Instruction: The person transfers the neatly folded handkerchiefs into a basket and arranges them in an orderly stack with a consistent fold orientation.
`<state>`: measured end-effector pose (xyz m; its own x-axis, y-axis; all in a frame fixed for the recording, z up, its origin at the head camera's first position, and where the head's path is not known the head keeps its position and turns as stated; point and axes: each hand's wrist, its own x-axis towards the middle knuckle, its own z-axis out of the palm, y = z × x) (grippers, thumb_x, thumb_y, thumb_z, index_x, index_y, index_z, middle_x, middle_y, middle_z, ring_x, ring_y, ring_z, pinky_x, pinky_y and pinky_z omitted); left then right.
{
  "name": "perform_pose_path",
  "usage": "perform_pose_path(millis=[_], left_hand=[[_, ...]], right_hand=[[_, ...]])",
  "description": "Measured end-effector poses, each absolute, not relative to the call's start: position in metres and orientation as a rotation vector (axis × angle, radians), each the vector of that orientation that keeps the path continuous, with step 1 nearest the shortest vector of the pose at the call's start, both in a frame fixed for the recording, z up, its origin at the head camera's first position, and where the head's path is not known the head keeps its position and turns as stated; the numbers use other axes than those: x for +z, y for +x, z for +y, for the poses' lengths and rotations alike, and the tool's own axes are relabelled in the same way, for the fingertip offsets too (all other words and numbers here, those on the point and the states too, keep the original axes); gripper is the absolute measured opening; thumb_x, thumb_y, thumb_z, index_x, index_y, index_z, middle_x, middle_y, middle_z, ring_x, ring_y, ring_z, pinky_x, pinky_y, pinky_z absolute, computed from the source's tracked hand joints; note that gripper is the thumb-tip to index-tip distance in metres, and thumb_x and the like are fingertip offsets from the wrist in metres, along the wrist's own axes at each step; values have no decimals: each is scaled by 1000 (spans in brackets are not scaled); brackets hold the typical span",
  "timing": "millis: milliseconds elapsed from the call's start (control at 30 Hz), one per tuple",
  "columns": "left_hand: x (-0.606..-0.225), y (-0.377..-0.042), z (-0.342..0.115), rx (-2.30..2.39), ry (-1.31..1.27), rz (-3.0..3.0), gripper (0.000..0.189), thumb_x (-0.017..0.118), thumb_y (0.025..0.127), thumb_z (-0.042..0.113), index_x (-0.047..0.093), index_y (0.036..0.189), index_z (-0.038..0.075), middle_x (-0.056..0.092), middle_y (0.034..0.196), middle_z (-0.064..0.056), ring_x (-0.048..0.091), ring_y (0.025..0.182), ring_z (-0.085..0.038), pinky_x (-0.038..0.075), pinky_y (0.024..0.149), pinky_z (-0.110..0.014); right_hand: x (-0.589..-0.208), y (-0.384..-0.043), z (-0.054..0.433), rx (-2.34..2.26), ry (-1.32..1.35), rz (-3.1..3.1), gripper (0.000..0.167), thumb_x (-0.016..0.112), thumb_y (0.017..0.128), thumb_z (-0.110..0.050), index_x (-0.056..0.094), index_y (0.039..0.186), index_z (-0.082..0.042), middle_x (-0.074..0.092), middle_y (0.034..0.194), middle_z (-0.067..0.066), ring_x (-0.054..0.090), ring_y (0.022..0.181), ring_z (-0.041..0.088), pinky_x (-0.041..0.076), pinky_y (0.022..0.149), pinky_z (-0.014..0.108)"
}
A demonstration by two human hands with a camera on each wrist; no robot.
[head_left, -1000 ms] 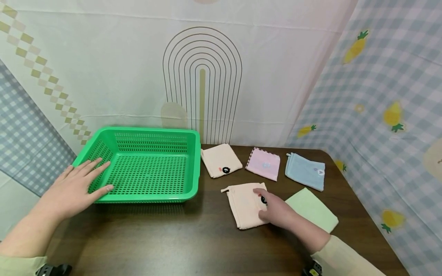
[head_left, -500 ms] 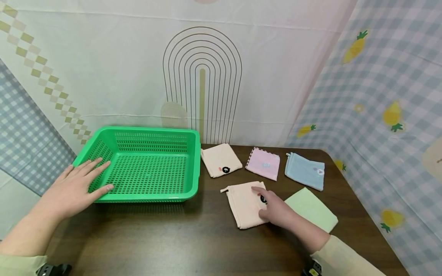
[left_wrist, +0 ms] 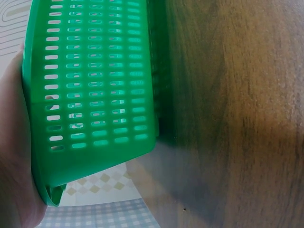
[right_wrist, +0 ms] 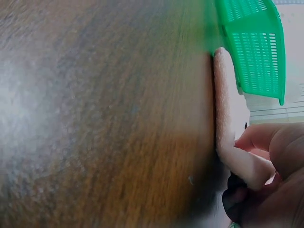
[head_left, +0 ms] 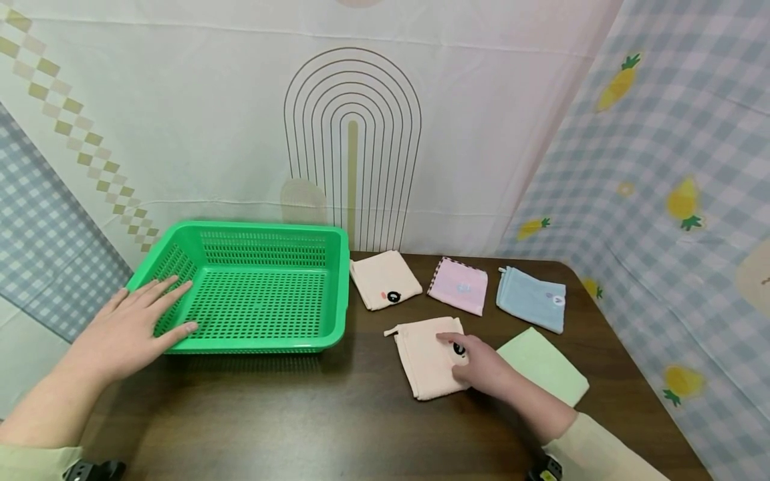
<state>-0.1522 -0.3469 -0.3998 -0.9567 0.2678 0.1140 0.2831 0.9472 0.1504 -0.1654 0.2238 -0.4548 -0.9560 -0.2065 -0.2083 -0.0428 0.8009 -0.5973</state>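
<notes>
right hand (head_left: 484,367) pinching the peach cloth (head_left: 424,357), left hand (head_left: 135,326) on the green basket (head_left: 252,345)

right hand: fingertips and thumb come together on the right-hand edge of the peach cloth. from the wrist side i can see that edge bent up between them; the rest of the cloth lies on the counter (head_left: 301,417), reaching away to the left of the hand. a small loop (head_left: 392,331) sticks out at its far left corner, pointing toward the basket. a round black patch (head_left: 459,348) shows just by the index finger.

left hand: fingers straight and spread, thumb apart, laid across the left end of the basket. palm lies over the rim, fingertips reach over the inside. whether they touch the inner wall, cannot tell.

around the right hand, on the same counter: green cloth (head_left: 547,367) to its right, partly hidden by the wrist. blue cloth (head_left: 529,299) beyond and to the right, a pale badge at one end. lilac cloth (head_left: 460,286) beyond, slightly left, one edge in dark checks. cream cloth (head_left: 385,277) beyond and further left, near the basket, with its own round black patch.

beyond both hands hangs a pale backdrop (head_left: 210,100) with line-drawn arches (head_left: 352,127); off to the right, a checked curtain (head_left: 637,153) printed with yellow fruit.
</notes>
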Motion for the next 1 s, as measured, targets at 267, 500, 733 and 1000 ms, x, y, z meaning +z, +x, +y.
perform_pose_path(millis=[267, 500, 733, 1000], left_hand=[[-399, -152, -347, -249, -434, -2995, 84, 56, 95, 57, 17, 161, 23, 25, 160, -21, 26, 140, -51, -13, 118, -55], [-401, -153, -348, -256, -432, -3000, 83, 56, 95, 57, 17, 161, 24, 25, 160, -21, 24, 142, -50, -16, 118, -53], [-400, -153, -348, -251, -431, -3006, 82, 56, 95, 58, 18, 161, 25, 24, 160, -20, 21, 144, -49, -17, 118, -51], [-401, -152, -348, -218, -454, -2991, 81, 56, 96, 56, 20, 160, 22, 24, 161, -20, 20, 144, -49, -15, 118, -52]], right_hand=[[-455, -162, 226, -940, -206, 2723, 70, 64, 76, 6, 57, 140, -21, 48, 104, 9, 37, 57, 16, 39, 50, 28], [-455, -162, 226, -861, -233, 2761, 60, 64, 78, 3, 62, 133, -20, 55, 116, 10, 46, 64, 17, 42, 60, 30], [-455, -163, 226, -809, -271, 2786, 54, 63, 80, 0, 64, 131, -19, 57, 128, 11, 55, 92, 21, 46, 76, 35], [-457, -162, 227, -820, -291, 2818, 39, 70, 92, -15, 66, 131, -17, 55, 138, 17, 54, 125, 31, 47, 100, 50]])
